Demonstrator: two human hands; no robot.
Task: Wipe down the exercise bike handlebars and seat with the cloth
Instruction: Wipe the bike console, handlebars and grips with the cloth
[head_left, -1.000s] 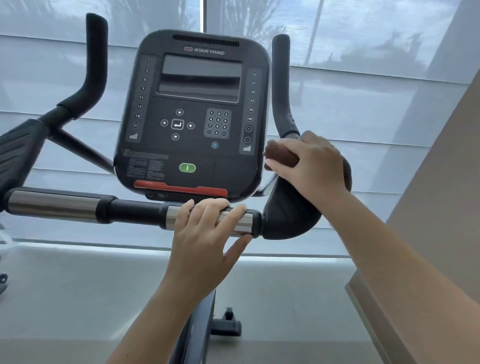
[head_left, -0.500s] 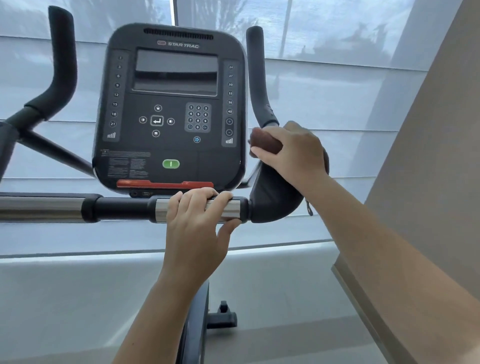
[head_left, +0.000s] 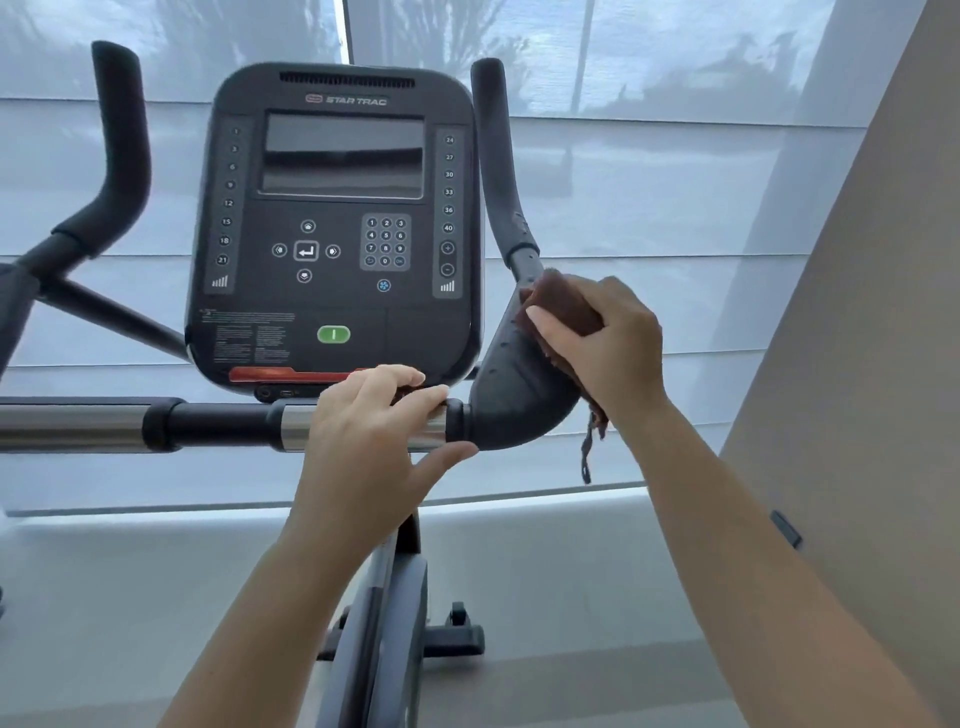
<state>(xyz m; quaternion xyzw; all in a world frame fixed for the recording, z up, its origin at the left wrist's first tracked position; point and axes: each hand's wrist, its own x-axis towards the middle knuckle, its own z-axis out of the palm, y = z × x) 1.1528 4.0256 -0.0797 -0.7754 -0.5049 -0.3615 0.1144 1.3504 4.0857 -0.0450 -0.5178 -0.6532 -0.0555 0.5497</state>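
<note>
I have the brown cloth bunched in my right hand, fingers curled shut around it and pressing it against the padded right elbow rest of the handlebars, just below where the upright right grip rises. A loose tail of the cloth hangs down past my wrist. My left hand steadies the bike, fingers wrapped over the steel section of the crossbar, thumb underneath, touching the collar beside the pad. What matters next: the grip's long axis runs up and slightly left from the cloth, so I judge the wipe should travel upward along it, and my right hand is plainly the nearer one. The left grip stands well apart, beyond the console, still to do by my reckoning. The seat is out of view behind me
</note>
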